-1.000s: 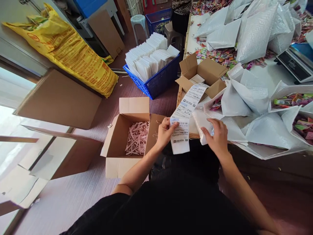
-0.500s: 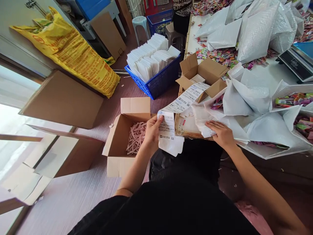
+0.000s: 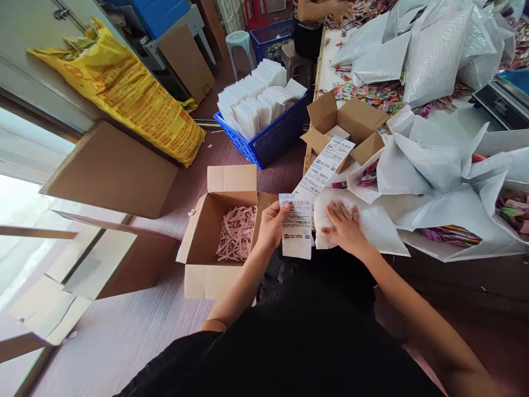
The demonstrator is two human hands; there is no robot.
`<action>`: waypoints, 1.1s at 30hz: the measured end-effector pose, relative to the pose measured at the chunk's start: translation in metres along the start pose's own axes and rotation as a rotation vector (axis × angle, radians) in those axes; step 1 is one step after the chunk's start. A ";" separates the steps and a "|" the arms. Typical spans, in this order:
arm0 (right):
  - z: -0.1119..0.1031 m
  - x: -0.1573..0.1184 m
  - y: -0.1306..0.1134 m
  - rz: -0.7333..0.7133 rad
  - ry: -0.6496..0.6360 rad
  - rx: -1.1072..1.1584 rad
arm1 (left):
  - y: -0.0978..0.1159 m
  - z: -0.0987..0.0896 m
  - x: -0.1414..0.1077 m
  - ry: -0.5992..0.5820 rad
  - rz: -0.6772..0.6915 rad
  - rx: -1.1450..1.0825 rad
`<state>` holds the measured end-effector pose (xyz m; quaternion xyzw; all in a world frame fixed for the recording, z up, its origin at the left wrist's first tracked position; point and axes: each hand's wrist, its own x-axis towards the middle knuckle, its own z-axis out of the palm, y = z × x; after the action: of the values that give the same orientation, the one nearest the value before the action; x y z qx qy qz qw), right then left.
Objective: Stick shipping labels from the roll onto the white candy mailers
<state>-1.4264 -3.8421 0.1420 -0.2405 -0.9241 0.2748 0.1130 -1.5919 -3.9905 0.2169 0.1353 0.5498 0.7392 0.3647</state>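
Note:
Between the thumb and fingers of my left hand point(image 3: 273, 223) is a white printed label point(image 3: 296, 229), hanging upright. A strip of more labels point(image 3: 324, 168) runs from behind it up to a small open carton point(image 3: 355, 118) at the table's edge. My right hand point(image 3: 345, 223) lies spread and flat on a white bubble mailer point(image 3: 372, 220). Below and left of my left hand stands an open cardboard box point(image 3: 202, 231) with pink shredded paper point(image 3: 236, 234) inside.
A blue basket point(image 3: 268, 140) of white envelopes stands ahead, near a yellow sack point(image 3: 136, 99). Filled white mailers point(image 3: 438, 204) and a scale point(image 3: 502, 105) crowd the table at right. Another person's hand point(image 3: 339, 10) is at the top. Cardboard panels point(image 3: 111, 171) lean at left.
My right hand has slid left and spread out on the mailer, which now lies flatter. My left hand has moved slightly right with the label. Another person's hands have come into view.

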 end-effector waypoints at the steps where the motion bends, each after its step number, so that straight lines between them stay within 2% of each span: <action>1: -0.007 0.002 -0.005 -0.004 0.041 0.096 | -0.005 0.002 -0.003 -0.033 -0.007 -0.006; 3: -0.020 0.002 -0.021 -0.043 0.159 0.281 | -0.013 0.005 -0.008 -0.113 -0.014 0.011; 5: -0.028 -0.001 -0.041 -0.123 0.297 0.350 | -0.017 0.006 -0.011 -0.203 -0.060 0.021; 7: -0.030 -0.006 -0.056 -0.213 0.423 0.292 | -0.018 0.004 -0.010 -0.298 -0.224 -0.046; 9: -0.026 -0.012 -0.065 -0.316 0.472 0.221 | -0.018 0.001 -0.004 -0.381 -0.480 -0.164; 11: -0.020 -0.017 -0.069 -0.406 0.465 0.210 | -0.019 -0.002 0.003 -0.407 -0.687 -0.230; 13: -0.014 -0.022 -0.070 -0.398 0.465 0.234 | -0.022 -0.003 0.008 -0.364 -0.766 -0.239; 15: -0.011 -0.026 -0.071 -0.296 0.469 0.282 | -0.024 -0.002 0.010 -0.313 -0.754 -0.267; 17: -0.011 -0.029 -0.072 -0.210 0.441 0.327 | -0.024 0.000 0.010 -0.313 -0.712 -0.325; 21: -0.016 -0.030 -0.075 -0.132 0.424 0.303 | -0.020 0.005 0.005 -0.351 -0.697 -0.376; 24: -0.016 -0.028 -0.076 -0.114 0.388 0.271 | -0.019 0.009 0.001 -0.294 -0.678 -0.366; 27: -0.014 -0.028 -0.080 -0.149 0.340 0.299 | -0.024 0.013 -0.002 -0.204 -0.634 -0.345; 29: -0.019 -0.031 -0.086 -0.159 0.362 0.299 | -0.031 0.013 0.000 -0.130 -0.619 -0.328; 31: -0.037 -0.035 -0.092 -0.184 0.368 0.332 | -0.038 0.007 0.008 -0.004 -0.569 -0.301; 33: -0.064 -0.035 -0.093 -0.208 0.407 0.473 | -0.043 -0.006 0.021 0.145 -0.476 -0.260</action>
<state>-1.4098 -3.8992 0.2441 -0.1618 -0.8127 0.4151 0.3756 -1.5932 -3.9745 0.1712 -0.0989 0.4914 0.7049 0.5018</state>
